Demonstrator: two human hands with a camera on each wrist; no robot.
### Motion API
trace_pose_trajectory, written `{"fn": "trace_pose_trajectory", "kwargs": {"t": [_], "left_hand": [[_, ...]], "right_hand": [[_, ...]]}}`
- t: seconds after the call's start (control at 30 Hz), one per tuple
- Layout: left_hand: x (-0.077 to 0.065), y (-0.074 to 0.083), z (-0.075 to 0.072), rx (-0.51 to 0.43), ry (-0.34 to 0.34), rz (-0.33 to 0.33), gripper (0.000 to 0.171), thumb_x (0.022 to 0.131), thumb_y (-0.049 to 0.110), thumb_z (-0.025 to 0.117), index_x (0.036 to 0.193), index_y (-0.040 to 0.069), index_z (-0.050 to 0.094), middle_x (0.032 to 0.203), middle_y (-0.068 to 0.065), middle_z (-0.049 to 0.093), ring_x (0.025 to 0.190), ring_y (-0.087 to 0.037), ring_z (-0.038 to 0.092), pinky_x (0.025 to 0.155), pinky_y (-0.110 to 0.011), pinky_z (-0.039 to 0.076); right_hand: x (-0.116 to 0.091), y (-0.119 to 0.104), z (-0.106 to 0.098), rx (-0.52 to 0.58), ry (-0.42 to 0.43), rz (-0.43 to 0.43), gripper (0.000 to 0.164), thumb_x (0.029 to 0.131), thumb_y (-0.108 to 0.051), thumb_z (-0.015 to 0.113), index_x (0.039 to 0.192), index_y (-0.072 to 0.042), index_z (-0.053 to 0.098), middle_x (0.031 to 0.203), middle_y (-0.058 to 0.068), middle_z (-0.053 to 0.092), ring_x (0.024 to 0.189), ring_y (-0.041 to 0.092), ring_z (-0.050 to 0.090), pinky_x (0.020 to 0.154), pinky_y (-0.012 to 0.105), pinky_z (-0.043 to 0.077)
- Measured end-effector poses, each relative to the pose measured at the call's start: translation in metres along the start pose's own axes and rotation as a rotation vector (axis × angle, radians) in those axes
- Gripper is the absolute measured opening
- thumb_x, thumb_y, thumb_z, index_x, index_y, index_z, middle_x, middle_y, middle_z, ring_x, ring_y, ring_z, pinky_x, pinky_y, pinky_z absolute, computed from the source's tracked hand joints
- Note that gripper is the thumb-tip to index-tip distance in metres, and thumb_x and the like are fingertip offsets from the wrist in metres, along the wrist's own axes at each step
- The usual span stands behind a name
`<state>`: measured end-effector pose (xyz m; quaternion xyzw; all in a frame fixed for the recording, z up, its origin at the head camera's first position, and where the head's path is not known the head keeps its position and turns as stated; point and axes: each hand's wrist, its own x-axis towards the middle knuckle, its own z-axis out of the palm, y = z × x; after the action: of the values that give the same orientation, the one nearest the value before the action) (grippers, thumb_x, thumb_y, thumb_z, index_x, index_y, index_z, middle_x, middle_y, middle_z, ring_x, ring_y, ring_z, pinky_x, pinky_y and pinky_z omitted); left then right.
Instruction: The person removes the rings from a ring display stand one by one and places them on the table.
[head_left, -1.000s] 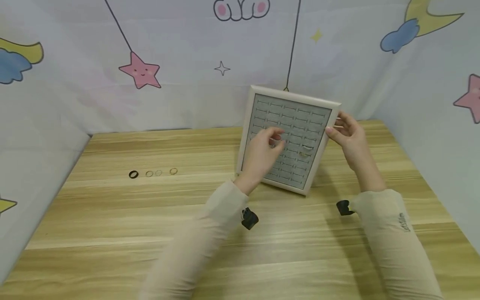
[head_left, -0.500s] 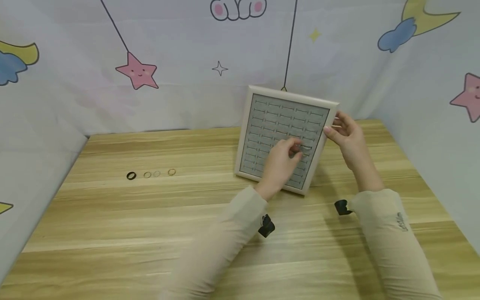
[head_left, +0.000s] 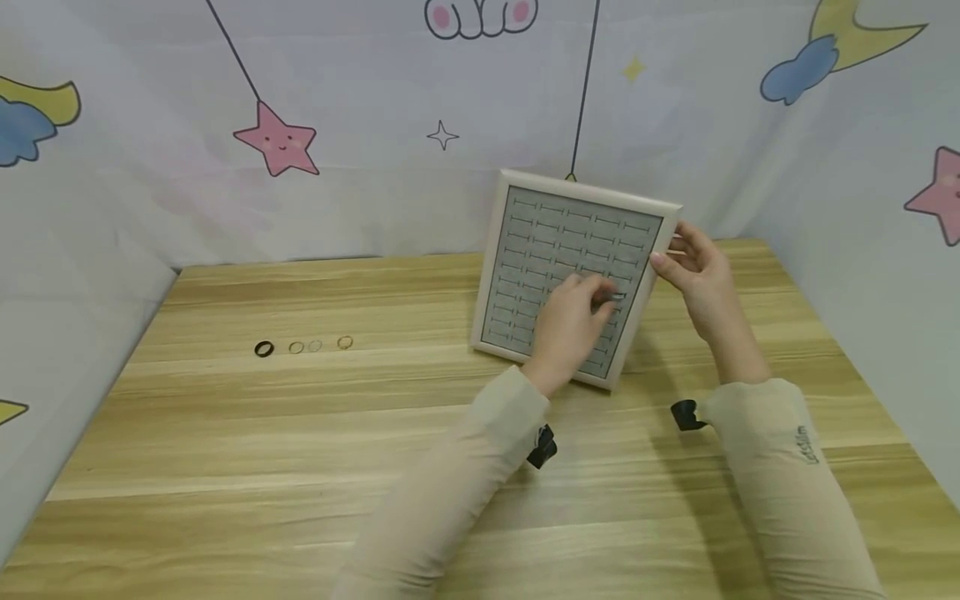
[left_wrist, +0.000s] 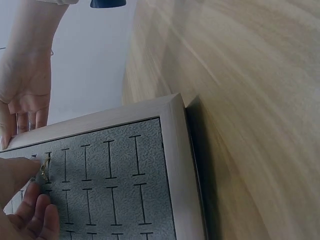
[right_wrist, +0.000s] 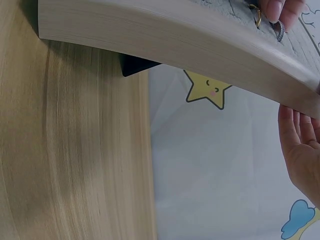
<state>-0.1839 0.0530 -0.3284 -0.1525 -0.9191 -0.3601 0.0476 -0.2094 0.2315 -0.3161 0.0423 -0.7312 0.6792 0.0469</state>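
A framed ring display board (head_left: 525, 242), grey with rows of slots, leans upright on the table, slightly tilted. My right hand (head_left: 701, 283) grips its right edge, thumb on the front and fingers behind. My left hand (head_left: 572, 321) is at the board's right-hand slots, fingers curled. In the right wrist view a silver ring (right_wrist: 280, 32) shows between the left thumb and a fingertip, seemingly pinched at its slot. Beside it a gold ring (right_wrist: 258, 16) sits in the board; in the left wrist view that gold ring (left_wrist: 44, 171) is partly hidden by the fingers.
On the table's left lie a black ring (head_left: 264, 349), a gold ring (head_left: 345, 342) and two thin rings (head_left: 306, 347) between them. A white printed curtain (head_left: 360, 208) stands behind the wooden table (head_left: 225, 458).
My left hand has moved right across the board, from its middle to the silver ring in the right-hand column. My right hand keeps its grip on the frame.
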Motion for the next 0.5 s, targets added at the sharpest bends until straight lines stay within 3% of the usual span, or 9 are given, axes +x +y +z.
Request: {"fn": "trace_pose_trajectory", "kwargs": {"t": [0.3,0.5], "left_hand": [[0.0012,0.0035,-0.0012,0.113,-0.050,-0.006,0.018,0.095,0.036,0.055,0.105,0.022,0.063,0.102,0.003,0.059,0.091,-0.012,0.058,0.060,-0.021,0.043],[0.0018,0.0019,-0.0039,0.043,-0.065,-0.002,0.018,0.092,0.034,0.057,0.099,0.018,0.064,0.098,0.001,0.061,0.087,-0.012,0.057,0.062,-0.020,0.042]], "right_hand": [[0.0003,-0.0006,0.0013,0.011,-0.004,-0.015,0.062,0.092,-0.010,0.062,0.145,0.002,0.032,0.104,-0.011,0.056,0.097,0.001,0.055,0.081,0.007,0.048],[0.0000,0.0004,0.0016,0.023,-0.008,-0.026,0.061,0.091,-0.010,0.063,0.144,0.002,0.034,0.104,-0.010,0.056,0.097,0.002,0.055,0.081,0.007,0.048]]}}
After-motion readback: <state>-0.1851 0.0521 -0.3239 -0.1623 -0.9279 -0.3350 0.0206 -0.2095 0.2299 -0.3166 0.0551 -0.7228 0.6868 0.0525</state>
